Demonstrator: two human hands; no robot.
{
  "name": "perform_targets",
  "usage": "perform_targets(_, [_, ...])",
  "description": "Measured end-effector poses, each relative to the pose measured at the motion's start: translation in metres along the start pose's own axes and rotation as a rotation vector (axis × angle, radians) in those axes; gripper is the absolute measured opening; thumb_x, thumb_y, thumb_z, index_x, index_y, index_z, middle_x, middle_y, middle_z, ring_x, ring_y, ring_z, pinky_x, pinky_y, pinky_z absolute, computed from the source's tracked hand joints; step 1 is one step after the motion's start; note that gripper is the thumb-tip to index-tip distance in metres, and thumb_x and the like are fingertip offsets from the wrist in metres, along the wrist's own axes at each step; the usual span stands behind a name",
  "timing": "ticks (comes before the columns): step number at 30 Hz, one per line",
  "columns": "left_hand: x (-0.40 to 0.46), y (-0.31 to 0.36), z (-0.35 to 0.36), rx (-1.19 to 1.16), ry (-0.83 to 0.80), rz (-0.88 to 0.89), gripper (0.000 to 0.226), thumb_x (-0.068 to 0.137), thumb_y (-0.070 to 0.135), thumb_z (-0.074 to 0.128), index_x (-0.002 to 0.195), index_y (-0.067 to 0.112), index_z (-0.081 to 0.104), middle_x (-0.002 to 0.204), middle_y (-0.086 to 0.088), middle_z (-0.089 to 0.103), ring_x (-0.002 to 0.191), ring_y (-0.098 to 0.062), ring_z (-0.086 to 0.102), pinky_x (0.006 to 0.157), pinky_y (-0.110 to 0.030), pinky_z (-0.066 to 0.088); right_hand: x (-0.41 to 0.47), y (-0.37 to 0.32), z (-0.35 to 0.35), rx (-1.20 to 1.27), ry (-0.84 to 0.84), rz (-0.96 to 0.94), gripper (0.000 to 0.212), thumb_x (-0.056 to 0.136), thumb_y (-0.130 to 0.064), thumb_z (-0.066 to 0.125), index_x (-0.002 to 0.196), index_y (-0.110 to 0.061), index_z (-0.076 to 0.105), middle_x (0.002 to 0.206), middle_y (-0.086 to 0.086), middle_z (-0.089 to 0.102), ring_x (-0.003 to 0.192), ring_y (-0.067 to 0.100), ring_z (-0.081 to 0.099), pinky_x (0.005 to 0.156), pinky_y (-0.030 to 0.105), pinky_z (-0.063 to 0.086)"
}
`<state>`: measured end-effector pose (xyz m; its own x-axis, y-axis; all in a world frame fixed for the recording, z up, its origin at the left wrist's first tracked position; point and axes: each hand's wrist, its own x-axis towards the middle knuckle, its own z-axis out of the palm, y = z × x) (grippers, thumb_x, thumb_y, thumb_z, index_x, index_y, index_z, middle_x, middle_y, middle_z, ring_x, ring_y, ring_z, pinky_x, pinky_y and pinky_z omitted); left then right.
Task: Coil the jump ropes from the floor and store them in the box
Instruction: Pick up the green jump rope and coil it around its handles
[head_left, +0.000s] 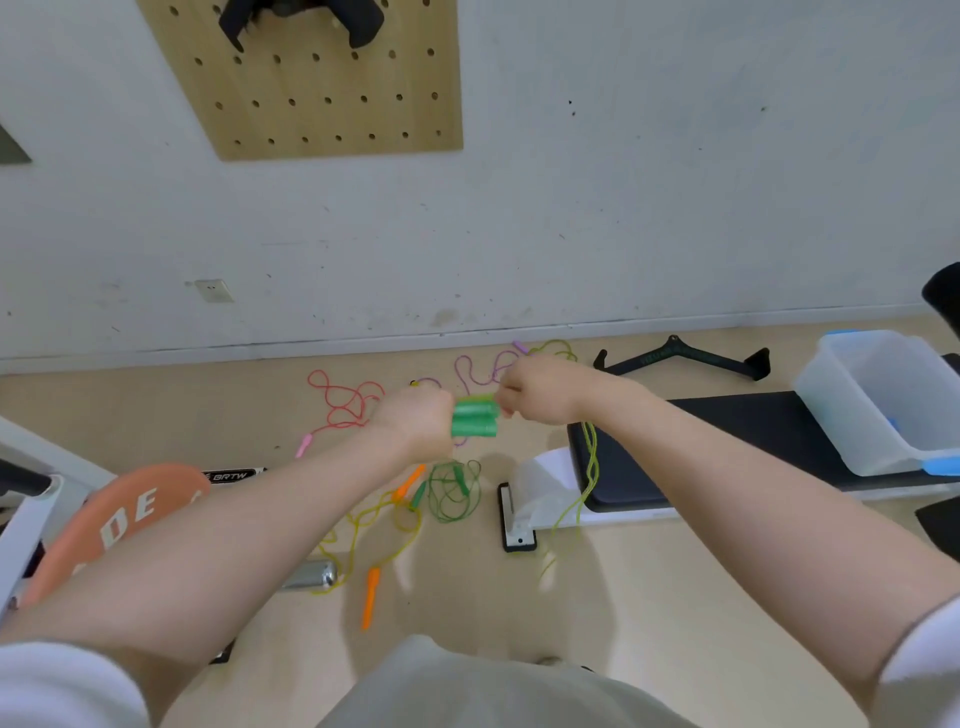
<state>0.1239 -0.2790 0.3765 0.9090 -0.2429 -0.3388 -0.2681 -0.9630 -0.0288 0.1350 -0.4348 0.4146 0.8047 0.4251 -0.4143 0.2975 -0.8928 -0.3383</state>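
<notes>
From my head camera I look down at both my arms stretched out in front of me. My left hand (415, 421) is wrapped tight around the green handles (475, 420), so they stay together side by side and do not flop. My right hand (537, 395) is just past the other end of the handles, and its fingers pinch the thin yellow-green cord (589, 462). The cord hangs down below my right hand and trails to the floor (467, 597), so I think I am winding it into loops round the handles (that is the coiling part).

Under my hands more ropes lie on the floor. A dark green rope (454, 493) sits in a messy bunch right below my left hand. Beside it, closer to me, is a yellow rope with orange handles (371, 592). Beyond my left hand is a pink rope (343, 402), and a purple rope (478, 371) curls on the far side of my hands, near the wall. None of these look coiled yet.

The box (878, 400) is see-through with blue clips and sits on the black table (727, 447), well off to the right of my right hand. I cannot see any rope in it, so most of the job is still ahead.
</notes>
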Motion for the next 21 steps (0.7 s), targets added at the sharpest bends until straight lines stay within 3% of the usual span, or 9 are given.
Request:
perform_targets(3, [0.014, -0.02, -0.002, -0.406, -0.005, -0.088, 0.009, 0.083, 0.017, 0.056, 0.084, 0.007, 0.057, 0.075, -0.01, 0.06, 0.066, -0.027, 0.053, 0.053, -0.025, 0.035, 0.0, -0.018, 0.02, 0.244, -0.008, -0.034, 0.023, 0.095, -0.013, 0.04, 0.093, -0.012, 0.063, 0.07, 0.004, 0.055, 0.068, 0.019, 0.049, 0.057, 0.026, 0.036])
perform_targets(6, [0.013, -0.034, -0.011, -0.746, -0.086, -0.139, 0.017, 0.08, 0.013, 0.061, 0.071, 0.012, 0.046, 0.054, -0.003, 0.038, 0.045, -0.018, 0.031, 0.043, -0.021, 0.023, -0.006, -0.024, 0.039, 0.727, -0.091, -0.018, 0.028, 0.1, -0.015, 0.034, 0.078, -0.015, 0.053, 0.057, 0.0, 0.041, 0.05, 0.013, 0.036, 0.048, 0.021, 0.032])
perform_targets(9, [-0.005, -0.037, -0.021, -0.98, -0.291, 0.041, 0.006, 0.074, 0.004, 0.057, 0.072, 0.007, 0.052, 0.048, 0.001, 0.028, 0.039, -0.012, 0.021, 0.041, -0.017, 0.018, -0.007, -0.022, 0.046, 0.935, -0.168, -0.117, 0.031, 0.102, -0.016, 0.032, 0.079, -0.012, 0.052, 0.058, 0.001, 0.034, 0.051, 0.013, 0.032, 0.051, 0.021, 0.032])
perform_targets(11, [-0.015, -0.04, -0.027, -0.989, -0.382, 0.158, 0.017, 0.075, -0.006, 0.049, 0.067, 0.009, 0.052, 0.046, 0.0, 0.027, 0.037, -0.009, 0.021, 0.041, -0.016, 0.016, -0.005, -0.022, 0.048, 0.952, -0.228, -0.184, 0.033, 0.102, -0.019, 0.033, 0.076, -0.012, 0.051, 0.06, 0.001, 0.032, 0.053, 0.011, 0.032, 0.054, 0.021, 0.033])
perform_targets(13, [-0.021, -0.044, -0.034, -0.774, -0.367, 0.245, 0.022, 0.072, -0.004, 0.05, 0.062, 0.015, 0.045, 0.05, -0.002, 0.031, 0.039, -0.012, 0.026, 0.042, -0.018, 0.018, -0.004, -0.022, 0.05, 0.817, -0.216, -0.161, 0.031, 0.1, -0.02, 0.039, 0.07, -0.014, 0.047, 0.063, 0.0, 0.036, 0.054, 0.01, 0.034, 0.054, 0.019, 0.032])
perform_targets(16, [-0.033, -0.038, -0.04, -0.165, -0.359, 0.351, 0.017, 0.071, 0.006, 0.055, 0.062, 0.015, 0.043, 0.055, -0.001, 0.038, 0.048, -0.016, 0.034, 0.044, -0.024, 0.023, 0.0, -0.021, 0.049, 0.444, -0.149, -0.108, 0.036, 0.095, -0.011, 0.048, 0.06, -0.019, 0.04, 0.059, -0.006, 0.036, 0.048, 0.002, 0.033, 0.051, 0.019, 0.027])
perform_targets(21, [-0.048, -0.024, -0.015, 0.329, -0.338, 0.368, 0.009, 0.084, 0.012, 0.047, 0.081, 0.008, 0.055, 0.065, -0.005, 0.043, 0.049, -0.015, 0.036, 0.038, -0.023, 0.028, 0.013, -0.04, 0.021, -0.127, -0.044, -0.078, 0.04, 0.095, -0.034, 0.048, 0.059, -0.023, 0.034, 0.062, -0.005, 0.038, 0.071, 0.021, 0.043, 0.063, 0.03, 0.035])
